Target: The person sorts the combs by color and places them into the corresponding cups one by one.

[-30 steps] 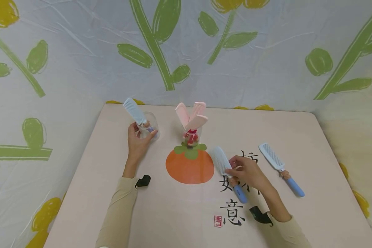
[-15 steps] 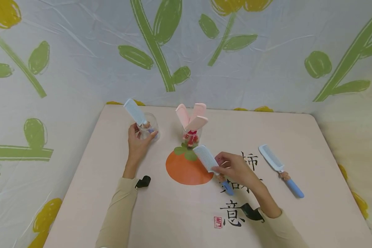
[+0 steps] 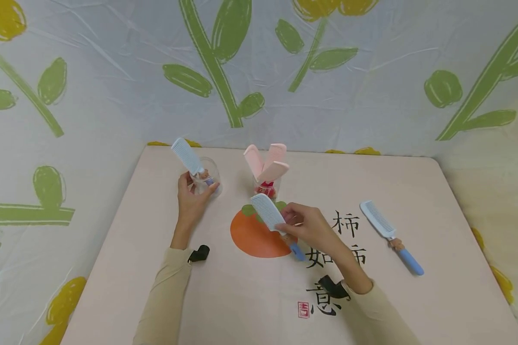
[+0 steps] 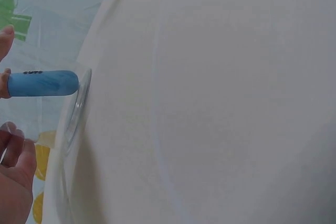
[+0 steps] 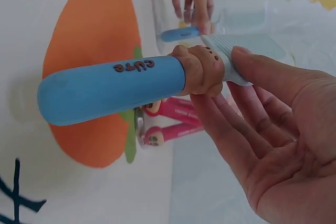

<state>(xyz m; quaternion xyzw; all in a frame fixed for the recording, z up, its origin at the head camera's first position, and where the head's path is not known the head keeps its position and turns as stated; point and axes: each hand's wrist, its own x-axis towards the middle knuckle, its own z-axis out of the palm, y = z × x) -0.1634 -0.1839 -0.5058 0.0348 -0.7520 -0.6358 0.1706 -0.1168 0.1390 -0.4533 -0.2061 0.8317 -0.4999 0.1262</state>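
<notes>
In the head view my left hand point(image 3: 193, 201) holds a clear cup point(image 3: 216, 168), thumb on one side and fingers on the other. A light-blue comb point(image 3: 186, 155) leans in that cup; the left wrist view shows its blue handle point(image 4: 44, 83) near the cup's base point(image 4: 80, 103). My right hand point(image 3: 312, 229) pinches a second light-blue comb point(image 3: 266, 212) between thumb and fingers near its neck, above the printed orange persimmon point(image 3: 250, 239). Seen from the right wrist, this comb has a blue handle point(image 5: 110, 90) lettered "cute" and a brown bear figure point(image 5: 202, 69).
Several pink combs point(image 3: 275, 170) stand in another clear container at the back middle, partly hidden by the held comb. One more light-blue comb point(image 3: 379, 218) lies flat at the right of the pale table point(image 3: 241, 306). A flower-printed cloth point(image 3: 371, 96) hangs behind.
My right hand has carried its comb leftward and slightly toward the back, from beside the persimmon print to over it. My left hand stays on the cup.
</notes>
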